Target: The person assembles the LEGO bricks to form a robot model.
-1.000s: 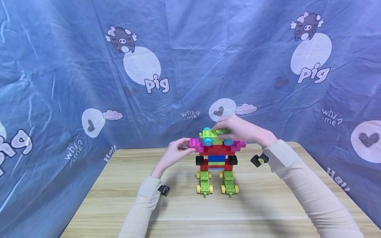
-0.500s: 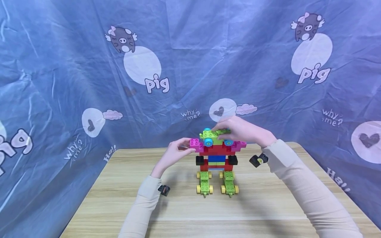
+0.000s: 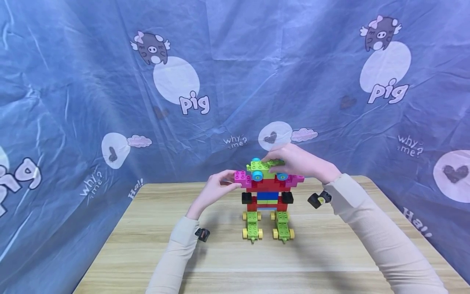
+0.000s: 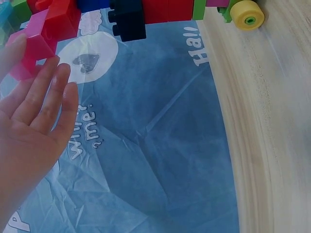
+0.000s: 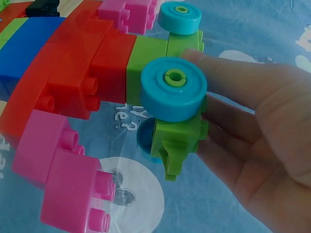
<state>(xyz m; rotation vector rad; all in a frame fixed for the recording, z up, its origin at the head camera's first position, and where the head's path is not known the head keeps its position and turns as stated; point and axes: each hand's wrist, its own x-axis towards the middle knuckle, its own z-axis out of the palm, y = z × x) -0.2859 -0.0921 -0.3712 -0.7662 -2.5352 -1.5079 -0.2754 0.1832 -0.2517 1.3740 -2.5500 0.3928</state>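
Observation:
A toy-brick figure of red (image 3: 262, 186), blue (image 3: 267, 196) and green bricks stands upright on two green wheeled bases (image 3: 252, 229) with yellow wheels. My left hand (image 3: 214, 190) pinches the pink brick (image 4: 40, 34) sticking out at the figure's left side, thumb on one face and fingertips on the other. On top lies a green wheeled base (image 5: 177, 138) with turquoise wheels (image 5: 173, 90). My right hand (image 3: 298, 160) grips it from above, partly hiding it in the head view. Another pink brick (image 3: 295, 179) juts out on the right, below that hand.
Black bricks (image 3: 287, 197) project from both sides of the figure's middle. The light wooden table (image 3: 205, 261) ends just behind it, where a blue patterned cloth (image 3: 235, 81) hangs. Small black cameras (image 3: 319, 199) sit at both wrists.

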